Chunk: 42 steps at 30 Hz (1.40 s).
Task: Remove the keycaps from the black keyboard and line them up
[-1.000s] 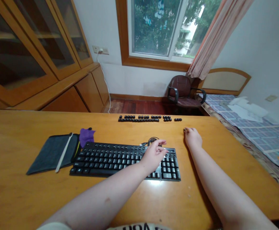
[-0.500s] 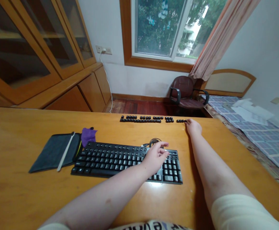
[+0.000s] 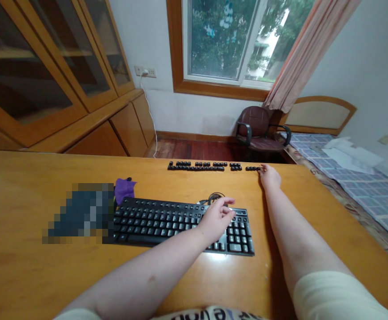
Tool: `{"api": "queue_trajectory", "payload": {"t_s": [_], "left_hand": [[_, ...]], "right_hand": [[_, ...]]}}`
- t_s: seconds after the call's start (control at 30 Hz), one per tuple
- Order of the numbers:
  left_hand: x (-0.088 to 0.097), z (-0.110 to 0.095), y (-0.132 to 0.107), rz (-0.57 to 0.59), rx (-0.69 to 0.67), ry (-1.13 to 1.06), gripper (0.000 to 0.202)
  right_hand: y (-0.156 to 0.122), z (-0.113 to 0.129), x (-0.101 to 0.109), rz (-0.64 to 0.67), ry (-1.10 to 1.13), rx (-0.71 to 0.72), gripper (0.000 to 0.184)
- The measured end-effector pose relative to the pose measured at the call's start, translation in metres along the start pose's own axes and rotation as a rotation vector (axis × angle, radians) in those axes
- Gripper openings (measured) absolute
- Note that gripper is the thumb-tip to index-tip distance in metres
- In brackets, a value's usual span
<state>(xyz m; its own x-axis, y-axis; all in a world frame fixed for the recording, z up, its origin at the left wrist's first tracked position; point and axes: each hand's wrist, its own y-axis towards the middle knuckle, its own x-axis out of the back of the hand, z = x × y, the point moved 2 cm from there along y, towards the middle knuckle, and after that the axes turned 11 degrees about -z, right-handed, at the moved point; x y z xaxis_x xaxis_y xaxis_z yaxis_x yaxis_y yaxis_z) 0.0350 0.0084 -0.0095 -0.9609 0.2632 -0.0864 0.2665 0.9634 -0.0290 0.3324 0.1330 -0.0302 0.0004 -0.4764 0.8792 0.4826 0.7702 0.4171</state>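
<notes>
A black keyboard (image 3: 160, 222) lies on the wooden desk, its top right part covered by my left hand (image 3: 218, 218). That hand hovers over the keys with fingers apart and holds nothing. At the desk's far edge, small black keycaps (image 3: 196, 168) stand in two rows. A shorter line of keycaps (image 3: 252, 168) sits to their right. My right hand (image 3: 270, 177) is at the right end of this line, thumb and fingertip closed around the last keycap. The fingers partly hide it. Behind the keyboard lies a coiled black cable (image 3: 215, 196).
Left of the keyboard is a pixelated dark patch (image 3: 80, 213), its contents unreadable now. A purple cloth (image 3: 124, 188) lies beside it. Beyond the desk are a brown armchair (image 3: 257, 126), a bed (image 3: 354, 178) on the right and a glass-door cabinet (image 3: 57, 102) on the left.
My right fingertips have shifted very slightly at the end of the short keycap line. My left hand keeps its place. The dark cloth and white stick at left are now pixelated.
</notes>
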Motion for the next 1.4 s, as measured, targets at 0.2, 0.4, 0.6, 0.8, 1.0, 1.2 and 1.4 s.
{"api": "queue_trajectory", "payload": {"t_s": [0.2, 0.4, 0.6, 0.8, 1.0, 1.2, 1.4], "left_hand": [[0.0, 0.0, 0.0, 0.002, -0.015, -0.028, 0.03], [0.0, 0.006, 0.001, 0.008, -0.047, -0.005, 0.03], [0.0, 0.0, -0.003, 0.022, -0.212, 0.186, 0.027], [-0.002, -0.019, -0.016, 0.236, -0.55, 0.456, 0.021], [-0.008, -0.013, -0.024, 0.37, -0.739, 0.791, 0.023], [-0.008, -0.005, -0.029, 0.384, -0.835, 1.018, 0.037], [-0.009, -0.008, -0.028, 0.441, -0.805, 1.082, 0.04]], "right_hand": [[-0.009, -0.005, 0.01, -0.244, 0.098, -0.091, 0.036], [-0.032, -0.003, 0.023, -0.344, 0.173, -0.098, 0.033], [-0.084, 0.023, 0.049, -0.418, 0.567, 0.096, 0.04], [-0.145, 0.036, 0.093, -0.331, 1.032, -0.203, 0.047], [-0.158, 0.035, 0.114, -0.021, 1.142, -0.073, 0.026], [-0.157, 0.037, 0.112, 0.191, 1.078, 0.063, 0.019], [-0.154, 0.031, 0.118, 0.097, 0.859, 0.085, 0.021]]}}
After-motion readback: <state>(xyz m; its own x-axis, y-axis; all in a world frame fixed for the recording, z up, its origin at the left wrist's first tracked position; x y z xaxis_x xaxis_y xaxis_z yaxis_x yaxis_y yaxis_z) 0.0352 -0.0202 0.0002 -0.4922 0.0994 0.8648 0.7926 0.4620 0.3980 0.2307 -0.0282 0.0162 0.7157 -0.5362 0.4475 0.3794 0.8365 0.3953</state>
